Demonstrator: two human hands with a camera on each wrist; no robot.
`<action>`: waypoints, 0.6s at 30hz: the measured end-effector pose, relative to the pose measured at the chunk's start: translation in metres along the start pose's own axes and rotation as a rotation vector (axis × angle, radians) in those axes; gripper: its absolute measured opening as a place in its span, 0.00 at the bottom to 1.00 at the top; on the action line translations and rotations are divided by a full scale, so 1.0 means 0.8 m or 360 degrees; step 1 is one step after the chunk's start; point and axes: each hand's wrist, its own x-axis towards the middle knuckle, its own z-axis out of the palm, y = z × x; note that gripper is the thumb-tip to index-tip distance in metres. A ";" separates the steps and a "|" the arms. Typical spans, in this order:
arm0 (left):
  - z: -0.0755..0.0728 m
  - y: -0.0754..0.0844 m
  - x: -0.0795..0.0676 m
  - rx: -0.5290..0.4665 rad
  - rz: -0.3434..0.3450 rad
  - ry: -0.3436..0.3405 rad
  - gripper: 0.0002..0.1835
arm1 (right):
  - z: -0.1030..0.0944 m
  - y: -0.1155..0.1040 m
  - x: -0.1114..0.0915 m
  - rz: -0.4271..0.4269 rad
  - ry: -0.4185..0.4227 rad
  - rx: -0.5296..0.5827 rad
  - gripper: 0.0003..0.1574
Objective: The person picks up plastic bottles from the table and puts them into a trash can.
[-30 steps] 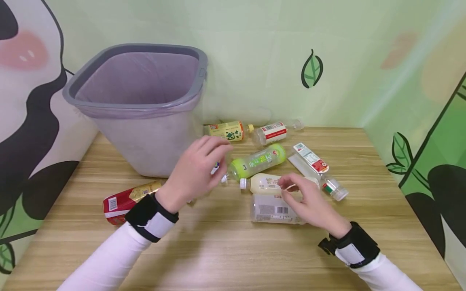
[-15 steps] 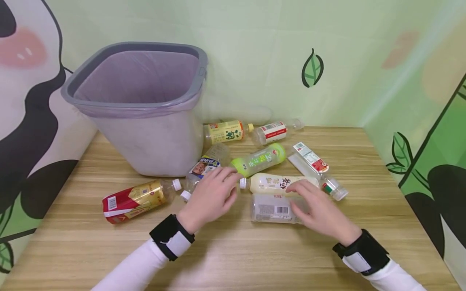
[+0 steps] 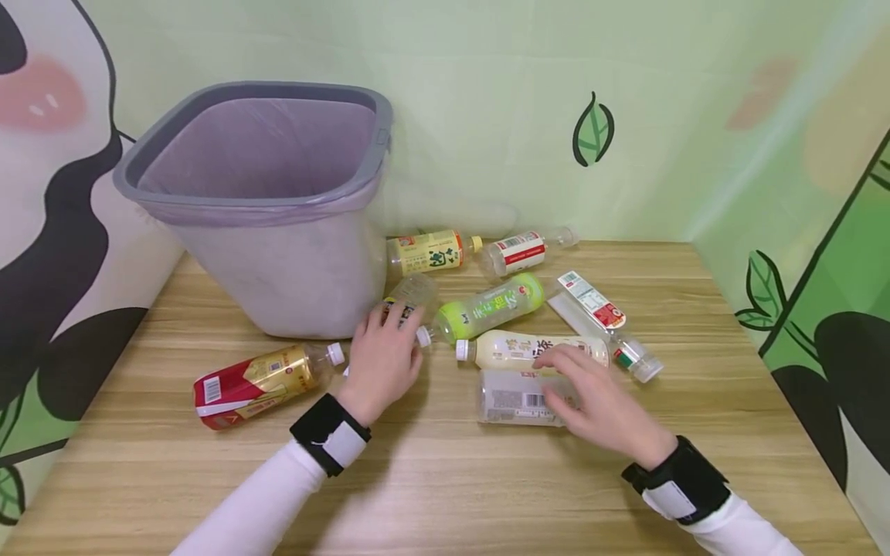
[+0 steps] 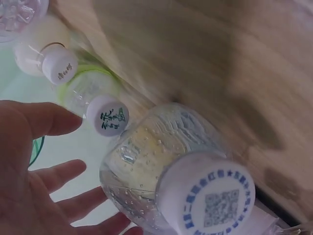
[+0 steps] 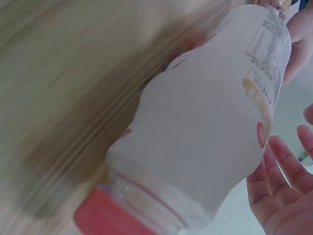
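Note:
In the head view my left hand [image 3: 382, 359] reaches over a clear bottle [image 3: 417, 289] lying by the bin, covering its label and much of its neck. The left wrist view shows the hand's thumb and spread fingers beside this bottle [image 4: 146, 166], whose white cap [image 4: 210, 196] carries a QR code. My right hand [image 3: 599, 398], fingers loosely bent, is at a white-wrapped bottle [image 3: 511, 400] and hides its right end. From the right wrist, that bottle [image 5: 195, 112] shows a red cap [image 5: 110, 215]; the fingertips are right at its side. A cream milk tea bottle [image 3: 495, 351] lies just behind.
A grey bin [image 3: 271, 266] with a purple liner stands at the back left. A red-and-gold bottle [image 3: 253, 386] lies left of my left hand. Behind are a green-ended bottle [image 3: 490, 310], a yellow-labelled bottle [image 3: 431, 253], a red-and-white-labelled bottle [image 3: 521, 253] and a flattened-looking bottle [image 3: 594, 301].
My left hand has come down onto the clear bottle, after first swinging right and then back left. My right hand has shifted only slightly. The bottles lie where they were.

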 end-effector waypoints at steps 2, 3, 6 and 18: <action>0.000 -0.003 0.001 0.0013 -0.0014 -0.0029 0.30 | 0.001 -0.002 0.003 -0.0002 0.0001 0.0019 0.19; 0.001 -0.004 0.001 0.0024 -0.0017 -0.0040 0.31 | 0.001 -0.003 0.004 -0.0002 0.0000 0.0027 0.19; 0.001 -0.006 0.002 0.0050 -0.0024 -0.0053 0.32 | 0.002 -0.005 0.007 0.0006 0.0002 0.0043 0.19; 0.002 -0.008 -0.001 0.0075 -0.0012 -0.0029 0.32 | 0.009 -0.011 0.016 -0.0031 0.0055 0.0080 0.17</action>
